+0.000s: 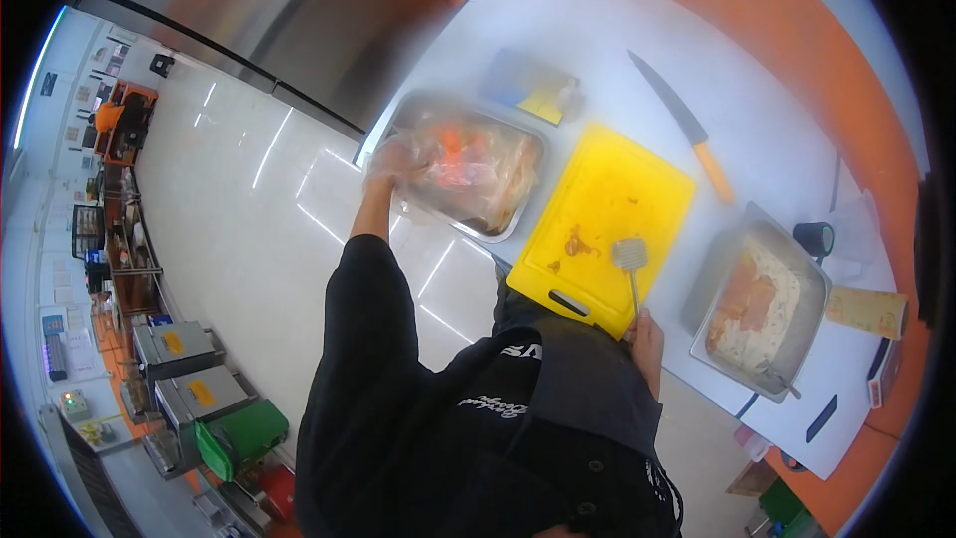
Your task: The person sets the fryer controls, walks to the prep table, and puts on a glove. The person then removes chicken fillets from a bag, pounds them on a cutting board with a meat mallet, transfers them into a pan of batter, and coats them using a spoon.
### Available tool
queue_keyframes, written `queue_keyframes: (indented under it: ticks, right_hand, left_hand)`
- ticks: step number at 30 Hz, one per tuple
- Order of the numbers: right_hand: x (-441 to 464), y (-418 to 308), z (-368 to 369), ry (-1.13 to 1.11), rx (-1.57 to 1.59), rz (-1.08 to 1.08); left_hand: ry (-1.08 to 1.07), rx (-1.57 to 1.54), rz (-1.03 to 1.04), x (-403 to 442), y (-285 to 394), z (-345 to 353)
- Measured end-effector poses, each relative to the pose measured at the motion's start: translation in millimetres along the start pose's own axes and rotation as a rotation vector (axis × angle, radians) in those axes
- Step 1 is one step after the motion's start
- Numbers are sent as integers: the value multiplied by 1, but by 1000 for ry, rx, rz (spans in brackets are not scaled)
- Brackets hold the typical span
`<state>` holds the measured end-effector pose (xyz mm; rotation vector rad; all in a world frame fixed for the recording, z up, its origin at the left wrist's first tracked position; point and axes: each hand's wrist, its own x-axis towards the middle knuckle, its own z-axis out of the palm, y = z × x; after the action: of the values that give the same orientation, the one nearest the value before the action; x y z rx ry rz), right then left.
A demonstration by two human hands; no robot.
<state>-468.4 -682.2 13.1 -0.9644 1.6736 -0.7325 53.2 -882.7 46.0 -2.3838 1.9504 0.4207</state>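
Observation:
My left hand [398,161] reaches over the near left rim of a metal tray [518,224], among clear plastic. Inside lie pale and orange-red pieces of food [463,154] under the film. Blur and plastic hide the fingers of that hand. My right hand [647,337] is closed round the thin handle of a meat mallet [629,255], whose square textured metal head rests over a yellow cutting board [607,184]. A few brownish scraps [576,241] and wet smears lie on the board.
A yellow-handled knife [682,115] lies beyond the board. On the right stands a deep metal pan [812,294] of pale, flour-like coating with flat orange pieces on it. Behind the tray is a blurred blue and yellow packet [528,85]. A dark roll [815,237] sits near the wall.

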Motion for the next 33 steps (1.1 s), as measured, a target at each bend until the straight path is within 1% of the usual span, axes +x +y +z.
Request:
queue_keyframes:
  ticks: [2,5,8,11,15,17,20,23,26,29,32,33]
  right_hand:
    - [0,-3,1,6,-22,-31]
    - [-1,-6,0,1,-39,-43]
    - [0,-3,0,0,24,-39]
    - [-2,-3,1,13,61,-20]
    - [1,1,0,6,65,-26]
    - [-1,-6,0,1,83,-14]
    - [2,5,-1,-2,7,-87]
    - [2,7,-1,13,18,-68]
    - [2,6,-1,16,25,-76]
    - [0,-1,-1,21,15,-77]
    - [4,5,-2,-11,25,-54]
    - [4,6,-2,-13,12,-57]
  left_hand:
    - [-89,66,-70,3,16,-10]
    - [-184,183,-137,24,1,10]
    - [-64,62,-282,14,10,5]
    - [-99,-360,-45,2,-6,-4]
    - [-153,-326,-31,-8,0,-20]
    - [-179,-225,-47,-8,4,-25]
    - [-208,0,-47,12,-18,-8]
    - [-220,-83,-164,5,-19,-20]
    - [-119,-250,-125,-14,-16,-38]
    - [-11,-610,-139,-27,-26,-41]
    - [-67,-905,-178,-40,-30,-54]
    - [-27,-1015,-199,-45,-27,-57]
